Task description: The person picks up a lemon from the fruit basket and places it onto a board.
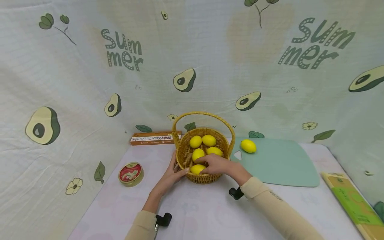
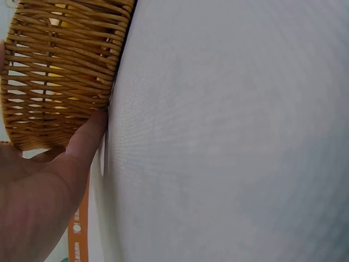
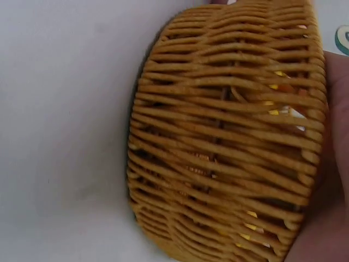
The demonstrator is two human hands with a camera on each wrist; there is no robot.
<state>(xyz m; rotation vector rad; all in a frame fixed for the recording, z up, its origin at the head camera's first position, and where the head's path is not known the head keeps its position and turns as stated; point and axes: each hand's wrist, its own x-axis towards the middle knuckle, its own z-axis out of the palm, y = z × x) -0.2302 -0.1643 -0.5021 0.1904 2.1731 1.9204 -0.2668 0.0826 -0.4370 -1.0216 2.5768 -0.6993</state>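
A round wicker basket with a tall arched handle holds several yellow lemons. My left hand holds the basket's near left side, its thumb at the rim. In the left wrist view, a finger of the left hand touches the woven wall low down, near the table. Reaching over the near right rim, my right hand has its thumb and fingers about the nearest lemon inside the basket. In the right wrist view, the wicker wall hides the fingertips and most of the fruit.
Another lemon lies on a pale green cutting board right of the basket. A round red-topped tin stands to the left. Behind is an orange pasta box; a yellow-green package lies far right. Printed cloth hangs behind the table.
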